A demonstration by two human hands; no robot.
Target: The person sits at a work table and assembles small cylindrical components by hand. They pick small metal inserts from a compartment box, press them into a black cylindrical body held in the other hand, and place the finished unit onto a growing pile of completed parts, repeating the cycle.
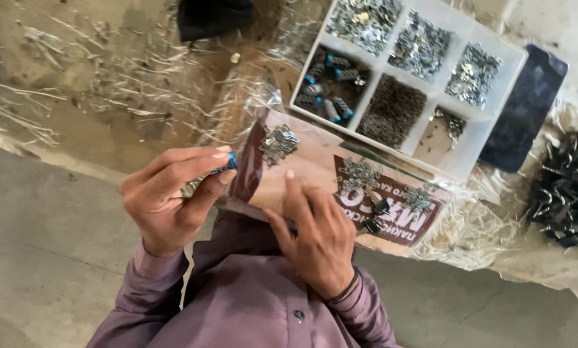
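Head view: my left hand (169, 196) pinches blue-tipped part (226, 165) beside card (314, 174); right hand (318, 235) rests open, holding nothing, on card, below tray (495, 109).

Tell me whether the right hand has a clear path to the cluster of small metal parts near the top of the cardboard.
Probably yes: the right hand rests on the cardboard just below that metal cluster, with nothing between them.

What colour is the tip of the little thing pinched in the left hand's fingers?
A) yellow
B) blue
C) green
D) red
B: the small part pinched between the thumb and fingers of the left hand has a blue end, like the blue-tipped pieces in one compartment of the white tray.
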